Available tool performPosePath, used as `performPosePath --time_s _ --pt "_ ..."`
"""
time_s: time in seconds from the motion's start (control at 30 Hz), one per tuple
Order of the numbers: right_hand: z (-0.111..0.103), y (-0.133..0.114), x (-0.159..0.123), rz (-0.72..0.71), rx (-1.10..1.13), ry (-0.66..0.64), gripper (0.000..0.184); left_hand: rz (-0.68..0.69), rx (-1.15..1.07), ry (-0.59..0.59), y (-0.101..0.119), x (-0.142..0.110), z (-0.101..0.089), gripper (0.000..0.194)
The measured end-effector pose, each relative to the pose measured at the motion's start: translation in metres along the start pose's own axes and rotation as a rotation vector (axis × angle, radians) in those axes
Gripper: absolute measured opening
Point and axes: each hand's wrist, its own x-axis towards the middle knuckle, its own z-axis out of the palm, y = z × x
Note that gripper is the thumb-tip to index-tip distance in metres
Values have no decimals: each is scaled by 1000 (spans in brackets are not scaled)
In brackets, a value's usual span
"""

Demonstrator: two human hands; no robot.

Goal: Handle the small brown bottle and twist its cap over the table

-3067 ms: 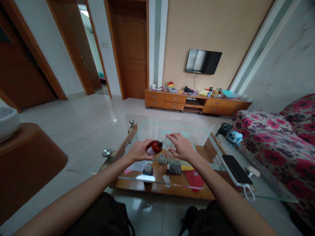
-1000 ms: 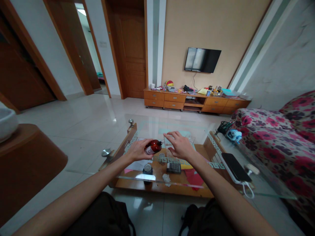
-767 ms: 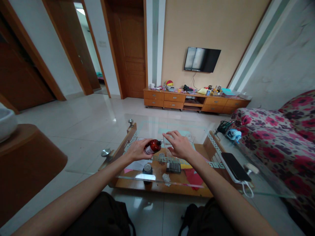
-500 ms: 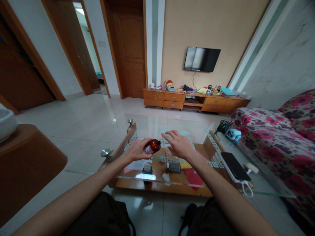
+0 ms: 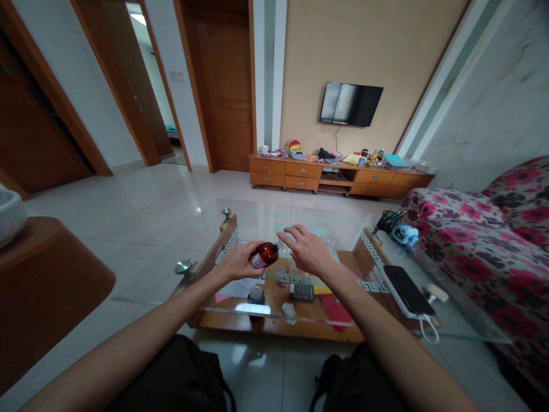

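My left hand (image 5: 237, 260) is closed around a small amber bottle (image 5: 265, 254) with a white label. The bottle leans over, its dark neck pointing up and to the right. Just right of the neck, my right hand (image 5: 306, 249) hovers with fingers spread and slightly bent, apart from the bottle. A pale, see-through patch shows beneath its fingers; whether that is an object or the glass behind, I cannot tell. Both hands are above a glass-topped coffee table (image 5: 300, 318).
Beneath the glass lie a dark jar (image 5: 256, 296), a black calculator-like box (image 5: 302, 292), crumpled tissue (image 5: 289, 312) and red paper (image 5: 333, 309). At right are a phone (image 5: 409, 289) with a white cable, a blue-white toy (image 5: 405, 234) and a floral sofa (image 5: 480, 252).
The fingers of my right hand have shifted slightly left and up, close to the bottle's neck. The bottle stays in my left hand, barely moved. The view has shifted a little.
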Motion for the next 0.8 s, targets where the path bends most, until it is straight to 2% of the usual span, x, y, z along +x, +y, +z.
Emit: performPosePath --time_s 0.33,0.8 --pt "0 -7 8 -8 -3 5 75 -21 -9 5 -5 -5 -1 78" --pt "-4 -17 21 -35 -32 -5 67 -44 -52 16 -13 -8 -2 79"
